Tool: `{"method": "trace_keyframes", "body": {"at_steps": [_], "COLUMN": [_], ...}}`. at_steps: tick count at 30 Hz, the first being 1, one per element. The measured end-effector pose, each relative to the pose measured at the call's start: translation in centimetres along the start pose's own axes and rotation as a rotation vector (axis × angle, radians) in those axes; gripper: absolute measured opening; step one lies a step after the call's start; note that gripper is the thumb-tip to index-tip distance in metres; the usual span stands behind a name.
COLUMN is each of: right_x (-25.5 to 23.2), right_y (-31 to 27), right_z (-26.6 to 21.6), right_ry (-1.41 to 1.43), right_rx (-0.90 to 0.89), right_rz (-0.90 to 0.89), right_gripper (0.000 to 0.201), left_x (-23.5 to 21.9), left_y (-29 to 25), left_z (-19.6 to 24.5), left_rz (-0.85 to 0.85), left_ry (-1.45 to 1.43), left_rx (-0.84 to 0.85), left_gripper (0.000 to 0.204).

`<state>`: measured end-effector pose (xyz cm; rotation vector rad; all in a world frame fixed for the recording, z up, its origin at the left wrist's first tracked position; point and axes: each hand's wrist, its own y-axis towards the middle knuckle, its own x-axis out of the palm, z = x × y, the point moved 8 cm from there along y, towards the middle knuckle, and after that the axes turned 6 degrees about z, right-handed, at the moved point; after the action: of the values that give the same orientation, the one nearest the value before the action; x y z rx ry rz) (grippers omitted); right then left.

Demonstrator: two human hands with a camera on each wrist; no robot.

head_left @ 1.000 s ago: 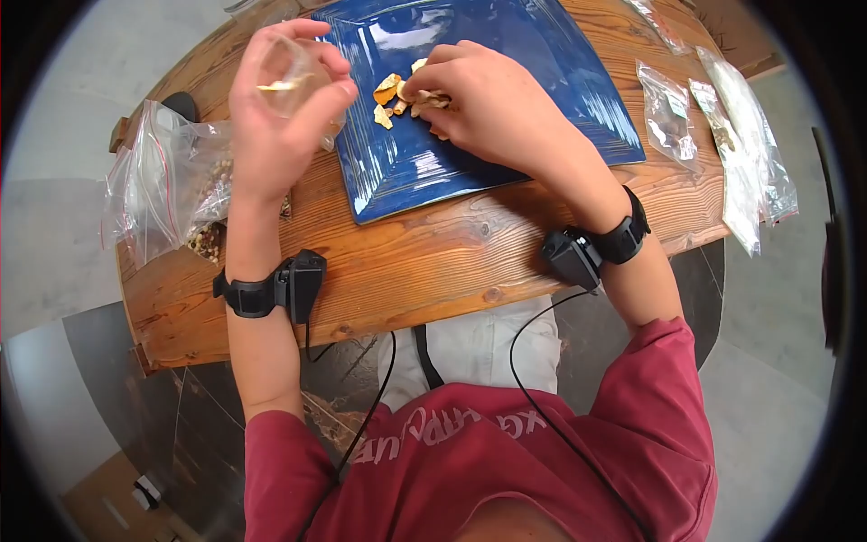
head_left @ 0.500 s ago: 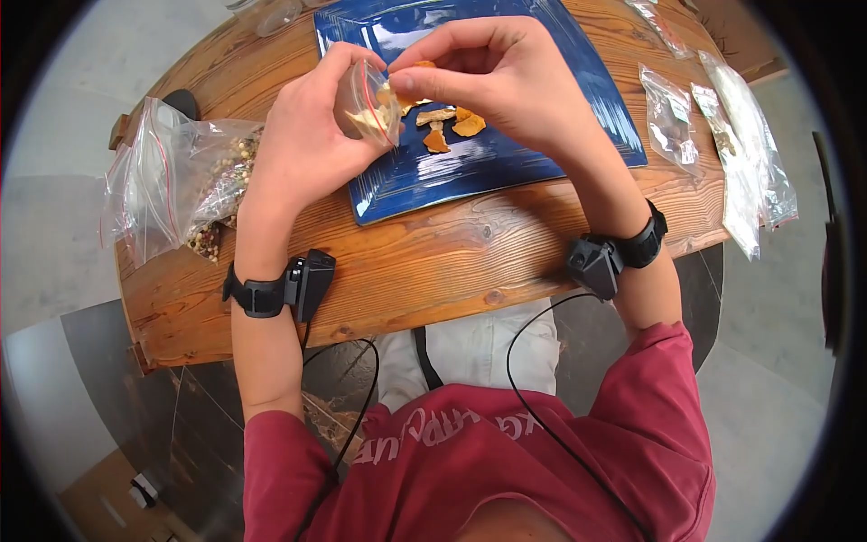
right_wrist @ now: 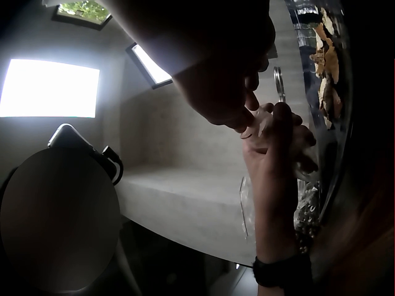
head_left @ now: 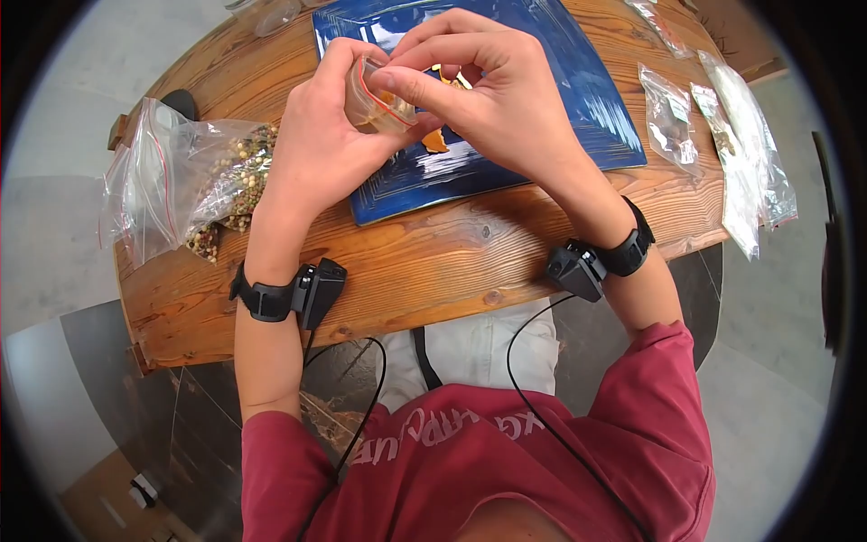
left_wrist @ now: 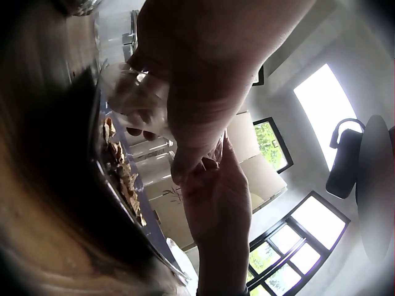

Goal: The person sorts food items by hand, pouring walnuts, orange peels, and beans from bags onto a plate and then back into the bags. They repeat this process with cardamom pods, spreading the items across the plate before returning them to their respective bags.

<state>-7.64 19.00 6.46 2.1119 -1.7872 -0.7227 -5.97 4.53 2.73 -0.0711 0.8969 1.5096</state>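
A small clear zip bag [head_left: 384, 113] with a red seal line, pale pieces inside, is gripped by my left hand [head_left: 316, 144] over the blue plate's left side. My right hand [head_left: 515, 99] pinches at the bag's mouth with thumb and forefinger, its other fingers curled. Orange and pale dried pieces [head_left: 435, 141] lie on the blue plate [head_left: 578, 99], partly hidden under the right hand. In the left wrist view, the right hand [left_wrist: 216, 197] meets the left at the plastic. The right wrist view shows dried pieces [right_wrist: 327, 61] on the plate beyond the left hand [right_wrist: 274, 160].
On the wooden table [head_left: 433, 262], a large clear bag of mixed beans [head_left: 239, 172] lies left of the plate. Several clear packets, including a small one [head_left: 668, 117] and a long white one [head_left: 741, 154], lie at the right. Clear containers [head_left: 266, 14] stand at the back left.
My left hand has come right and turned the bag's mouth toward the right hand. My right hand has risen from the pieces on the plate to the bag's mouth.
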Motion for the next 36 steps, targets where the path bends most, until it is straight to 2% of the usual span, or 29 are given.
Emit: {"method": "trace_keyframes", "body": {"at_steps": [4, 5, 8, 9, 11, 12, 13, 16, 17, 20, 23, 26, 27, 29, 32, 34, 36], "right_x": [-0.9, -0.8, -0.2, -0.2, 0.6, 1.0, 1.4, 1.8, 1.5, 0.2, 0.8, 0.7, 0.8, -0.2, -0.6, 0.0, 0.7], "right_y": [0.1, 0.0, 0.0, -0.1, -0.3, -0.7, -1.1, -1.6, -1.5, -0.7, -0.8, -0.9, -0.9, -0.2, 0.6, 0.0, -0.7], "right_z": [1.0, 2.5, 3.2, 2.3, 0.6, 0.1, -0.4, 0.0, 0.0, -1.3, -0.3, -0.1, -0.1, -0.8, 0.8, 3.0, 3.6], "right_ry": [-0.043, -0.002, 0.047, 0.081, 0.045, -0.001, -0.042, -0.334, -0.289, -0.135, -0.133, -0.158, -0.166, -0.143, -0.253, -0.523, -0.544], "right_rx": [-0.077, 0.082, 0.232, 0.171, -0.173, -0.268, -0.365, -0.533, -0.532, -0.467, -0.409, -0.441, -0.465, -0.255, -0.174, -0.226, -0.280], "right_rz": [0.007, 0.002, -0.098, -0.187, -0.226, -0.274, -0.317, -0.329, -0.299, -0.344, -0.350, -0.353, -0.350, -0.284, -0.217, -0.292, -0.397], "right_gripper": [0.014, 0.019, 0.023, 0.024, 0.027, 0.027, 0.028, 0.023, 0.027, 0.022, 0.019, 0.018, 0.018, 0.018, 0.020, 0.029, 0.024], "left_x": [-0.1, -0.5, -2.0, -1.8, -1.1, -0.9, -0.5, -0.5, -0.7, -1.4, -1.5, -1.2, -1.1, -1.3, -2.5, -2.8, -2.7], "left_y": [0.2, 0.3, 0.8, 0.7, 0.5, 0.3, 0.3, -0.2, -0.1, 0.0, 0.2, 0.0, 0.1, 0.3, 0.5, 0.6, 0.5], "left_z": [-1.2, -1.4, -1.4, -1.6, -1.9, -2.0, -1.9, -0.9, -0.9, -1.9, -2.1, 0.6, 0.7, 0.4, -2.2, -2.5, -1.8], "left_rz": [0.038, 0.047, 0.100, 0.105, 0.031, -0.001, -0.053, -0.168, -0.162, -0.171, -0.189, -0.097, -0.095, -0.091, 0.002, 0.024, -0.006], "left_ry": [-0.330, -0.419, -0.622, -0.494, -0.324, -0.237, -0.318, -0.250, -0.176, -0.013, 0.123, 0.074, 0.071, 0.068, 0.107, 0.124, 0.158], "left_rx": [-0.049, -0.065, -0.063, -0.062, -0.020, -0.001, -0.015, -0.053, -0.015, -0.058, -0.001, 0.170, 0.151, 0.108, 0.053, 0.054, 0.044], "left_gripper": [0.046, 0.045, 0.045, 0.048, 0.050, 0.051, 0.056, 0.063, 0.063, 0.058, 0.052, 0.048, 0.046, 0.042, 0.040, 0.037, 0.037]}}
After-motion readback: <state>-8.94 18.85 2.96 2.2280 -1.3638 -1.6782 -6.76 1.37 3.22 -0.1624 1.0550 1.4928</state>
